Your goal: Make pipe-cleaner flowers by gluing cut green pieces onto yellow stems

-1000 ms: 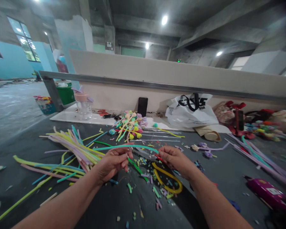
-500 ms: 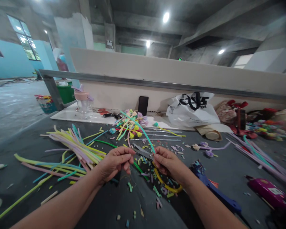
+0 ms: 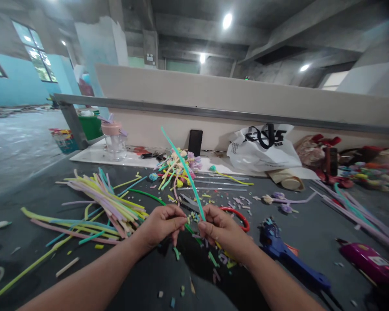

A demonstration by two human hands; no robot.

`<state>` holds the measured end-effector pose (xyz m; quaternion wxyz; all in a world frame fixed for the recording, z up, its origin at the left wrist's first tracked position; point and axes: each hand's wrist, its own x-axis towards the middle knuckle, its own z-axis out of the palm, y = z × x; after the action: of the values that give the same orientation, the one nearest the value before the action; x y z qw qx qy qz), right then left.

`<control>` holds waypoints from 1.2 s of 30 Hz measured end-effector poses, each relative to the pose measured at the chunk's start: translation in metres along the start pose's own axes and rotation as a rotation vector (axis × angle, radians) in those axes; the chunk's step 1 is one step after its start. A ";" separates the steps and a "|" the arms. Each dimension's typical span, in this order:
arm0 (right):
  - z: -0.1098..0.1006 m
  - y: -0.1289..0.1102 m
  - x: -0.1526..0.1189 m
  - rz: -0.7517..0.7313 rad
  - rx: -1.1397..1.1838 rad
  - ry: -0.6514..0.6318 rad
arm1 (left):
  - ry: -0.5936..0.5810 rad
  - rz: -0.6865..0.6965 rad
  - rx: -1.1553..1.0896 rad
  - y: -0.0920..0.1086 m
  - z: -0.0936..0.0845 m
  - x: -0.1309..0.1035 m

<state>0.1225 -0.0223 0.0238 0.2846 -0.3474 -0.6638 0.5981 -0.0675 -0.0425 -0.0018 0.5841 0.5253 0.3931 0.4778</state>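
Note:
Near the middle of the dark table, my right hand [image 3: 222, 229] pinches the lower end of a teal fuzzy stem [image 3: 184, 166], which leans up and to the left. Just left of it, my left hand [image 3: 165, 224] has its thumb and fingertips pressed together on something too small to make out. Scissors [image 3: 191, 203] with a red handle [image 3: 238, 211] lie behind my hands, partly hidden by the right one. Small cut bits of stem are scattered around and below them. Behind the stem lies a cluster of pastel flowers [image 3: 181, 164].
A pile of colored stems [image 3: 106, 198] spreads at the left. A blue glue gun [image 3: 294, 259] and a purple tool [image 3: 366, 259] lie at the right. Behind are a phone [image 3: 195, 142], a white bag [image 3: 262, 149] and a clear cup [image 3: 114, 140].
My right hand has moved slightly left and down, and the teal stem stands more upright. The red scissor handle now shows beside that hand. My left hand has come closer to it.

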 end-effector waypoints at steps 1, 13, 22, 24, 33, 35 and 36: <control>0.002 0.000 0.000 -0.002 -0.001 -0.004 | 0.007 0.040 0.080 0.002 0.002 -0.002; 0.007 0.010 -0.002 -0.123 -0.346 0.021 | 0.010 0.427 0.623 0.009 0.020 -0.015; 0.006 0.002 -0.006 -0.212 -0.614 0.021 | -0.031 0.511 0.899 0.002 0.020 -0.020; 0.003 0.001 -0.007 -0.208 -0.522 -0.028 | -0.033 0.540 0.884 0.000 0.021 -0.020; -0.006 0.004 -0.009 0.038 0.331 -0.336 | -0.069 0.557 0.808 0.005 0.019 -0.019; -0.009 0.006 -0.007 0.010 0.302 -0.253 | -0.078 0.591 0.878 0.008 0.016 -0.020; -0.010 0.006 -0.006 0.003 0.254 -0.211 | -0.079 0.615 0.914 0.009 0.016 -0.021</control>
<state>0.1345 -0.0207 0.0189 0.2541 -0.2448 -0.6084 0.7109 -0.0587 -0.0669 0.0081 0.1443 0.8337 0.3666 0.3870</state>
